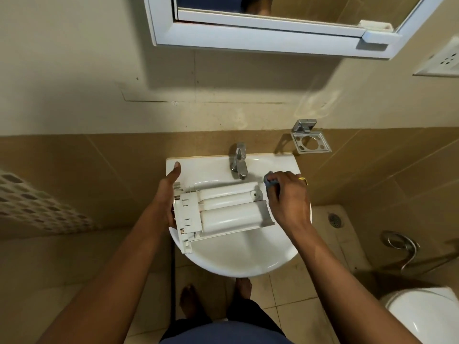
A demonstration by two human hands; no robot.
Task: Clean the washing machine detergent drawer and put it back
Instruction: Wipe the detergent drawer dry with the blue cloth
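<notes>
Fingers [171, 217] of the left hand [165, 194] wrap under the near-left end of the white detergent drawer [223, 209], mostly hidden behind it, while the thumb [176, 170] sticks up free beside the drawer's back-left corner. That hand grasps the drawer's clip-covered end. Right hand [288, 197] sits at the opposite end, its fingers [275, 184] clenched around a small blue cloth [269, 181] that touches the drawer's far-right corner; a gold ring [303, 180] shows on one finger.

Held upside down, the drawer lies across the white sink [231, 259], with its rounded compartment undersides facing up and its long axis running left to right, slightly tilted. It spans the space between the two hands, just in front of the chrome tap [239, 161]. Whether it rests on the sink rim or hangs clear I cannot tell.

Above hangs a mirror cabinet [260, 33]; a chrome holder [310, 141] is fixed to the tiled wall at right, and a toilet [427, 316] stands at lower right
</notes>
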